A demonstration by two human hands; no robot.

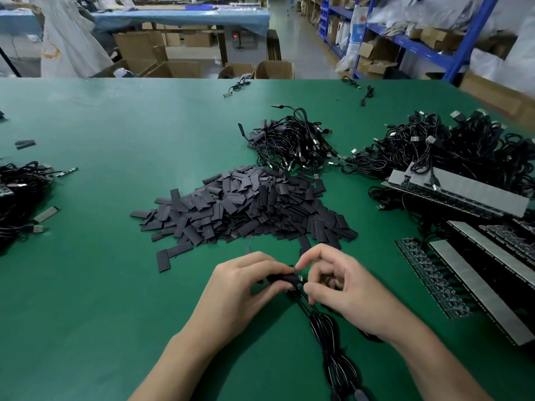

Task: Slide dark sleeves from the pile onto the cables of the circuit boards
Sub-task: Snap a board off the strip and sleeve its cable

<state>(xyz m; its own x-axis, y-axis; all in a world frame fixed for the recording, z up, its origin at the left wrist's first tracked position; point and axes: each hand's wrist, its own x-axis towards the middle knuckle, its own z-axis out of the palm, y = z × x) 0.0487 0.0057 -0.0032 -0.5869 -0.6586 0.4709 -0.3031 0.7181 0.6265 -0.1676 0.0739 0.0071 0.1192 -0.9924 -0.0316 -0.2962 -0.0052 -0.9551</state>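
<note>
Cable nearest, left hand pinching sleeve, pile near, table stretching left

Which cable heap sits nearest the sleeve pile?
The middle heap, directly behind the sleeve pile, plugs reaching its far edge; left heap and right heap sit further out.

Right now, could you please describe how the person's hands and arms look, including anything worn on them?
The left hand and right hand are bare: no gloves, and no rings show. The left forearm and right forearm are bare too, with no watch, band or sleeve anywhere up to the picture's lower edge.
</note>
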